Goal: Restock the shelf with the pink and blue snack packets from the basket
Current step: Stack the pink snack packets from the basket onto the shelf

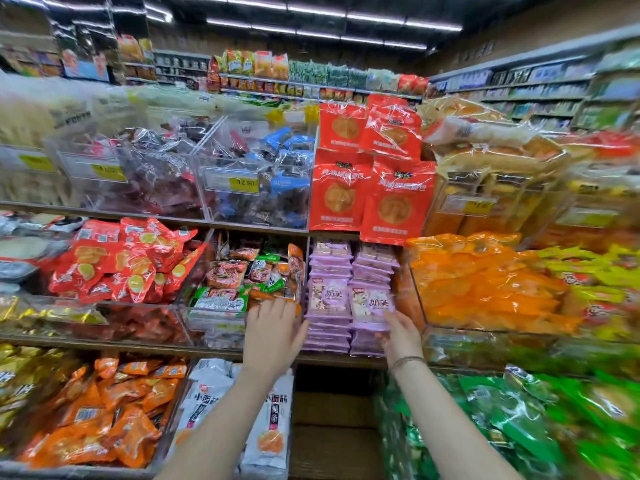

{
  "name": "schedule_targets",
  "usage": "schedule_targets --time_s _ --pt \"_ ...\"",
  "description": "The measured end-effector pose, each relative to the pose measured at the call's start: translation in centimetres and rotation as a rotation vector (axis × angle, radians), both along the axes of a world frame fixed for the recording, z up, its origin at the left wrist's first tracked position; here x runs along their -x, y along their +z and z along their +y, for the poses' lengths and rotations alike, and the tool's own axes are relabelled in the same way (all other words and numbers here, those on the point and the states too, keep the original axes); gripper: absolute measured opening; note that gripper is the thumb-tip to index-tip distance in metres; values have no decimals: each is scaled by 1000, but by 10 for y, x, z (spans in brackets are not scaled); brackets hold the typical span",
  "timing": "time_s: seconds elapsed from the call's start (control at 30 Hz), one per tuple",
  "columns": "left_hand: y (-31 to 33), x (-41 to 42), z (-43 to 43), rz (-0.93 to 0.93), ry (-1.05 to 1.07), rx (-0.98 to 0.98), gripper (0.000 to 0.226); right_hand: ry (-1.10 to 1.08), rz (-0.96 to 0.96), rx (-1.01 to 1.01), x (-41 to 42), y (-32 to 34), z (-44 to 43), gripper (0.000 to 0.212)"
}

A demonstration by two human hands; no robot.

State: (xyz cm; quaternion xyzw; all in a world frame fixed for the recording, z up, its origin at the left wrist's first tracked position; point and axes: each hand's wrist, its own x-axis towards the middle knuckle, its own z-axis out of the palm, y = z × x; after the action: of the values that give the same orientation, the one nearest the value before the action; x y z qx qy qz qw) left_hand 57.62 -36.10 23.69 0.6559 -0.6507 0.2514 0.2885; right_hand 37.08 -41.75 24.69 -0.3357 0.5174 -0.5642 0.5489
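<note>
- Bright, even store light from ceiling tube strips (311, 15).
- Glare streaks on clear bins (256, 168) and red packets (381, 133).
- Wide-angle bending at edges; left and right sides blur-smeared.
- Central pink packets (332, 299) fairly sharp; soft shadow under shelves.

Not much to be seen here, just two arms. The left forearm (242, 410) and right forearm (443, 420) are left bare all the way to the bottom edge of the shot. The left hand (273, 336) and right hand (401, 336) are uncovered too. A thin brownish band (407, 361) is worn round the right wrist, seemingly in two strands. Whether it's a bracelet or a hair tie can't be told.
</note>
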Motion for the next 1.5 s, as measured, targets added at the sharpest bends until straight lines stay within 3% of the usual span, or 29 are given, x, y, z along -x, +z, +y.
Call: schedule_targets --time_s 0.13,0.23,0.37,0.47,0.57,0.7,0.93,1.17,1.37,1.5 --pt "-9 -5 -6 -12 -14 51 29 -38 -62 -34 1 -14 -1 66" --pt "-10 -4 -6 -2 -21 71 29 -56 85 3 0 -22 17 78" --pt "-13 -4 -7 0 -16 105 28 -46 319 89 4 -39 46 77" --pt "-17 -5 -9 -4 -5 117 29 -94 853 335 7 -48 59 69" --pt "-20 -5 -12 2 -13 148 27 -22 1429 604 5 -42 45 76" --pt "-23 -7 -12 -9 -18 144 27 193 1777 593 1 -31 3 95" --pt "-24 -7 -14 -18 -2 143 28 334 2030 523 14 -29 -39 116" --pt "-29 -9 -17 -4 -2 136 27 303 2042 645 20 -39 -34 118" --pt "-28 -9 -17 -10 -1 126 29 327 2073 584 13 -40 -49 107" --pt "-21 -6 -11 -4 5 63 31 333 2057 552 12 -38 -52 112"
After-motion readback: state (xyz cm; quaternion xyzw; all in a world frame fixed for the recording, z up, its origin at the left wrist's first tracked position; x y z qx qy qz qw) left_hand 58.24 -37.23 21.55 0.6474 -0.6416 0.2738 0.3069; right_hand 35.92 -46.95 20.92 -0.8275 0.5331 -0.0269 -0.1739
